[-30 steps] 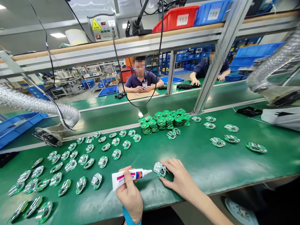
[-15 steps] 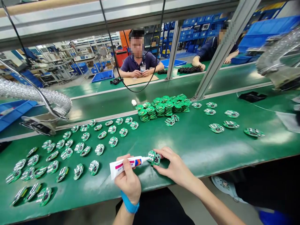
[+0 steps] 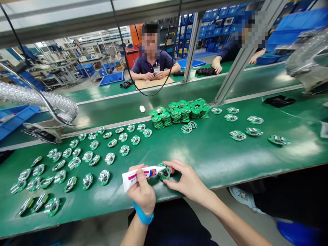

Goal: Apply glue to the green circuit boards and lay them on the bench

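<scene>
My left hand (image 3: 141,192) is closed round a white glue tube (image 3: 140,174) with a red and blue label, its nozzle pointing right. The nozzle tip touches a small round green circuit board (image 3: 164,172). My right hand (image 3: 186,181) pinches that board by its edges just above the green bench top (image 3: 205,157), near the front edge. A blue band sits on my left wrist.
Several round boards (image 3: 77,160) lie spread over the left of the bench. Stacks of boards (image 3: 179,114) stand at the middle back, and loose ones (image 3: 238,135) lie to the right. A silver flexible duct (image 3: 38,102) ends at the left. Two people sit across the conveyor.
My right hand has drawn the board left and nearer to me. The tube's nozzle, apart from the board a second ago, now touches it. The view has tilted down.
</scene>
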{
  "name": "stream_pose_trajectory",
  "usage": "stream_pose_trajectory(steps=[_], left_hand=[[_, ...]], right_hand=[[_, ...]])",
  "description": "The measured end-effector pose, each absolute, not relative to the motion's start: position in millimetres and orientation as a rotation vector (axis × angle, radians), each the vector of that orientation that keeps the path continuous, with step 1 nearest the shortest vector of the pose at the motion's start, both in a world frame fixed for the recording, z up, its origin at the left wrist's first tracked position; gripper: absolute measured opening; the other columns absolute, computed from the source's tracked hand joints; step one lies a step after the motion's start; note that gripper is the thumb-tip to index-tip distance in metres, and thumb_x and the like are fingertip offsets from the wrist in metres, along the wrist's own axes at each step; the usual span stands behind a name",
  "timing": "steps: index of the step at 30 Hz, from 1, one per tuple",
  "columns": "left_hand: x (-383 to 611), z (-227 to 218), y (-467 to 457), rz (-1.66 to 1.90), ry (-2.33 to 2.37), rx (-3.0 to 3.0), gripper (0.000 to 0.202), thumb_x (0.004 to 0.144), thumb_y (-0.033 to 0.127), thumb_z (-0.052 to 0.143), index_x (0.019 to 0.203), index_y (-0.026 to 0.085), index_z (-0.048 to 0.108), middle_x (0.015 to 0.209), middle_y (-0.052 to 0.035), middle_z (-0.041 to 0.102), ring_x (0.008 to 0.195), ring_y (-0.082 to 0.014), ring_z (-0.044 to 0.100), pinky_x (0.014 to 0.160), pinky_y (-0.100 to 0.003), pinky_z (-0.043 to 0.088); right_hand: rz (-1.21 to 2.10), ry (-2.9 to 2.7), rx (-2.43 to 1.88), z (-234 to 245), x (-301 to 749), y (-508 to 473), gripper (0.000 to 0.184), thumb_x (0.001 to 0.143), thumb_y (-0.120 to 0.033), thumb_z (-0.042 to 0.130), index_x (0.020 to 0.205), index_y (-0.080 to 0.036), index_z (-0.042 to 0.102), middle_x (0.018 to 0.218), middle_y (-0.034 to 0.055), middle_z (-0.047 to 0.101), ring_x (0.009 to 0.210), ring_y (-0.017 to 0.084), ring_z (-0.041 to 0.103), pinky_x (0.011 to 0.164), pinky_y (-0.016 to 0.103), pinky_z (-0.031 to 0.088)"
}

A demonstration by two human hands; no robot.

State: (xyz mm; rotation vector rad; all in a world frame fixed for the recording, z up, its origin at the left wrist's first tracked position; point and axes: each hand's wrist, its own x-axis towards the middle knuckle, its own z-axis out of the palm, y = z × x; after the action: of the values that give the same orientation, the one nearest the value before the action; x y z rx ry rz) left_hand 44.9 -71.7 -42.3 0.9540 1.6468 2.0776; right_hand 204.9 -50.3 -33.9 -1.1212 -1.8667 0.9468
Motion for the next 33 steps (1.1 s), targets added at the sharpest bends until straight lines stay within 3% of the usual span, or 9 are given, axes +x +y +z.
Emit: stream_pose_trajectory(steps=[9,15,29,33], left_hand=[[47,-41,-73,2.103,1.603,1.053,0.039,0.102,0.051,0.062,0.087,0.016,0.072,0.086,-0.0074,0.07,0.073,-0.0184,0.069,0.058,-0.026,0.054],[44,-50,-74,2.102,1.599,1.232,0.029,0.104,0.041,0.062,0.091,0.017,0.073,0.087,-0.0063,0.07,0.076,-0.0181,0.069,0.065,-0.027,0.055],[44,-49,-74,2.182,1.669,1.417,0.025,0.104,0.035,0.062,0.092,0.017,0.074,0.086,-0.0069,0.072,0.075,-0.0188,0.071,0.065,-0.03,0.057],[46,-47,-75,2.183,1.655,1.388,0.031,0.104,0.042,0.062,0.089,0.017,0.072,0.083,-0.0074,0.071,0.074,-0.0199,0.071,0.064,-0.032,0.057]], right_hand=[[0.877,-1.925,-1.101,-32,206,-51,0.05,0.079,-0.011,0.084,0.126,-0.023,0.071,0.092,-0.0006,0.063,0.083,0.018,0.065,0.08,0.033,0.059],[0.788,-1.979,-1.115,-33,204,-52,0.049,0.079,-0.008,0.083,0.124,-0.022,0.07,0.091,-0.0001,0.063,0.086,0.02,0.066,0.079,0.034,0.059],[0.797,-1.982,-1.127,-29,206,-52,0.047,0.08,-0.01,0.082,0.123,-0.023,0.07,0.091,0.0,0.064,0.087,0.02,0.066,0.079,0.034,0.059],[0.809,-1.979,-1.126,-27,207,-50,0.049,0.077,-0.007,0.085,0.122,-0.02,0.071,0.09,-0.0004,0.064,0.085,0.02,0.066,0.078,0.034,0.058]])
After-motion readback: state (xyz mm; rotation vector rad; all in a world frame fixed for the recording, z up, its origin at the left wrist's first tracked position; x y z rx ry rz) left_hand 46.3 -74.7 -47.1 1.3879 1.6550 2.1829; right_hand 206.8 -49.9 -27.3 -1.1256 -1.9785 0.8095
